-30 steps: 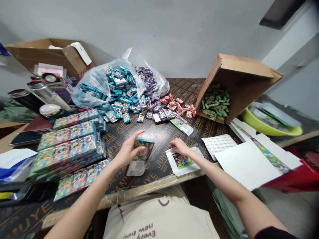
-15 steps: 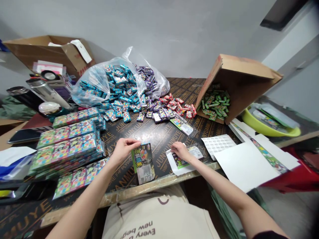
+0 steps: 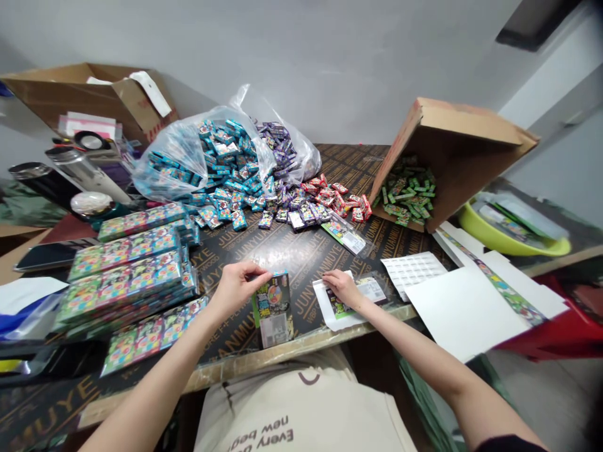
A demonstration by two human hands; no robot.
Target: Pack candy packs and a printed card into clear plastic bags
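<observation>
My left hand [image 3: 239,290] pinches the top left edge of a colourful printed card pack [image 3: 273,311], which lies flat near the table's front edge. A clear window or pale panel shows on the pack's lower part. My right hand [image 3: 342,289] has its fingertips on a printed packet with a white backing [image 3: 346,307], just right of the card pack. A dark wooden board table with gold lettering [image 3: 301,251] lies under both. Stacks of shrink-wrapped printed packs [image 3: 127,282] stand left of my left hand.
A clear bag of blue and purple sachets [image 3: 188,157] spills toward red sachets. A tipped cardboard box [image 3: 452,150] holds green sachets. White sheets [image 3: 466,311], a label sheet [image 3: 413,274] and a yellow-green basin [image 3: 509,232] are at right. Another cardboard box [image 3: 89,94] stands at back left.
The card pack has swung from tilted in my left hand to flat on the table, and my left hand has shifted to its top edge. My right hand has barely moved.
</observation>
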